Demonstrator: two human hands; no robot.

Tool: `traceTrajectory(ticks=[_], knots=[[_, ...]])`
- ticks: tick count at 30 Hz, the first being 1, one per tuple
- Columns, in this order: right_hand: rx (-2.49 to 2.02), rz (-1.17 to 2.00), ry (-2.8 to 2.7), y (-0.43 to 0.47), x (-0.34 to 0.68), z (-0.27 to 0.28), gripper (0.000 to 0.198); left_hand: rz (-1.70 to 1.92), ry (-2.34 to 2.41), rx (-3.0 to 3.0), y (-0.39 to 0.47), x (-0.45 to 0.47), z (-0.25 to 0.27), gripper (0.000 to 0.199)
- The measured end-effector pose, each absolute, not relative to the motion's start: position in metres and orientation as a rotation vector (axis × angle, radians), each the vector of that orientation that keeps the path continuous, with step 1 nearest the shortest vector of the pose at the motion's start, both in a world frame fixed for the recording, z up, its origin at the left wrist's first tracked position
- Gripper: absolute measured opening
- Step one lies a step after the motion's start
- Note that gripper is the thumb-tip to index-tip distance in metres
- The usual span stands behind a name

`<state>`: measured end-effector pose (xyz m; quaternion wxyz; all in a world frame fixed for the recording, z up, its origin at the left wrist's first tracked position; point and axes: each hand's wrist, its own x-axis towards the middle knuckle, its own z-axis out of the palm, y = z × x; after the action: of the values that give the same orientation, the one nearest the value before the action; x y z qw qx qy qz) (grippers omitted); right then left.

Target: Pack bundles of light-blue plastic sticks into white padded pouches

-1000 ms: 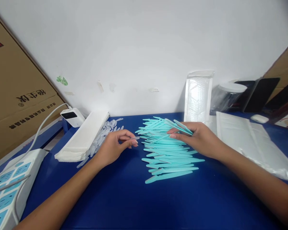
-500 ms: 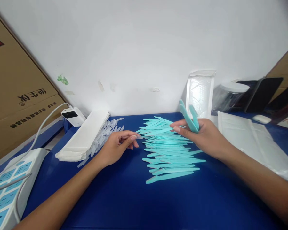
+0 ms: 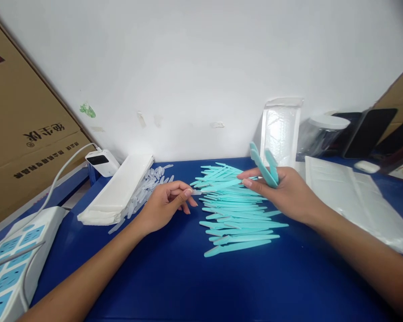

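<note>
My left hand point(image 3: 170, 202) pinches a small translucent blade cover point(image 3: 196, 192) between thumb and fingertips. In my right hand point(image 3: 282, 190), thumb and index finger grip a teal eyebrow razor point(image 3: 221, 184) that points left, its tip meeting or very near the cover. More teal razors point(image 3: 265, 167) stick up from the same hand, tucked between its fingers and palm. Below and between both hands lies a pile of teal eyebrow razors point(image 3: 238, 223), most of them laid side by side. Behind my left hand is a heap of loose translucent covers point(image 3: 147, 185).
A stack of white sleeves point(image 3: 116, 192) and a white device point(image 3: 102, 162) with a cable stand left, near a power strip point(image 3: 36, 250). Bubble mailers point(image 3: 352, 197), a lidded jar point(image 3: 322, 134) and a dark phone point(image 3: 369, 132) are on the right of the blue table point(image 3: 195, 286).
The cover and the razor tip have come slightly closer together, with the right hand shifting a little left. Everything on the table stays where it was.
</note>
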<state>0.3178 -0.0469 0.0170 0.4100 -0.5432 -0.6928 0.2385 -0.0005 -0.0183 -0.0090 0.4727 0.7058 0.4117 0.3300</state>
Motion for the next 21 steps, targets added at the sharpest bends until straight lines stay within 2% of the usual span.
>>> traceTrajectory(ticks=[8,15,21], knots=[[-1.361,0.612,-1.739,-0.048,0.317,0.019,0.036,0.797,1.040,1.720,-0.020,0.000,-0.007,0.035],[-1.404,0.776,-1.731,-0.050,0.310,0.017,0.042,0.792,1.062,1.719,-0.021,0.000,-0.011,0.036],[-1.361,0.886,-1.735,-0.058,0.296,0.013,0.038,0.798,1.054,1.676,-0.026,0.006,-0.010,0.037]])
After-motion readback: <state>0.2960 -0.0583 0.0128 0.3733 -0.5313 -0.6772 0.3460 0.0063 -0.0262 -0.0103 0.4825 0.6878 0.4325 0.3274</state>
